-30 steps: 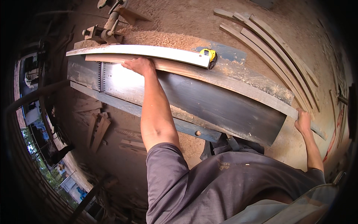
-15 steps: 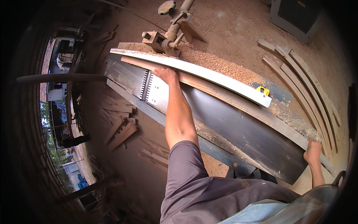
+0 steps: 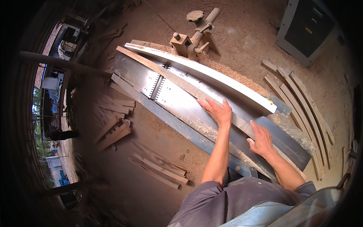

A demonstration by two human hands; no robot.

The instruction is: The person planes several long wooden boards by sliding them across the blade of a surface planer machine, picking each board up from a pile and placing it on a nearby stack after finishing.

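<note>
A long wooden strip (image 3: 184, 86) lies slantwise across the metal bed of a jointer (image 3: 170, 99). Its far end reaches the white fence's far end, while its near part angles away from the fence (image 3: 211, 73). My left hand (image 3: 218, 112) rests on the strip around its middle, fingers stretched and thumb apart. Nearer to me, my right hand (image 3: 261, 140) touches the same strip with its fingers extended and spread. Beyond both hands, the toothed cutter slot (image 3: 157, 87) crosses the bed, partly covered by the strip.
Behind the fence stands a dusty clamp bracket with a knob (image 3: 195, 16), amid wood shavings. Curved wooden strips (image 3: 302, 100) lie on the floor at right, near a grey cabinet (image 3: 307, 32). Wood offcuts (image 3: 113, 132) and more strips (image 3: 160, 170) lie on the floor at left.
The strip has swung away from the fence and now lies slanted. My left hand has drawn back from near the cutter slot; my right hand has moved from the near end toward the middle.
</note>
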